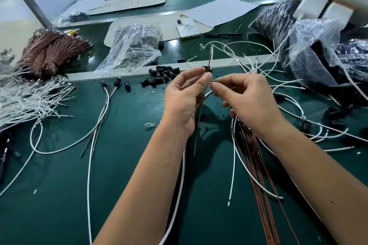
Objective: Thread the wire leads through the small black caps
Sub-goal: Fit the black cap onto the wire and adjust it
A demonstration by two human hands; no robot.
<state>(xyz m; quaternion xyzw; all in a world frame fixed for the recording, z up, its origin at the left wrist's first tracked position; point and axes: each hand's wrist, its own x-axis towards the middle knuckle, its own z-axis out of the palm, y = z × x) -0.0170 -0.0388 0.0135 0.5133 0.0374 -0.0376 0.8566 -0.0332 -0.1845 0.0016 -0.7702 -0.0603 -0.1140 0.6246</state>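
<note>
Cap (208, 70), small and black, sits pinched at the tips of the left hand (184, 98), held up over the green bench (127, 175) about mid-frame. Brown lead (201, 105) already runs through it: long axis near vertical, a short end sticking out above the cap, the long tail dropping down past the left palm toward the wrist. White lead (211, 53) also rises from the cap top beside the brown one and curls off to the left; whether it is fully threaded, cannot tell.

Right hand (252, 103) is just right of and slightly below the cap, thumb and forefinger closed together at a thin white wire (210, 87) right under the cap, other fingers loosely curled. Fingertips of both hands nearly touching. Likely next move: feed or pull the lead along that vertical axis while the left steadies the cap.

Outward: loose pile of black caps (163, 75) behind the left hand, bundle of brown leads (264, 195) under the right forearm, white leads (25, 101) heaped at far left, clear bag (133, 47) beyond the caps.
</note>
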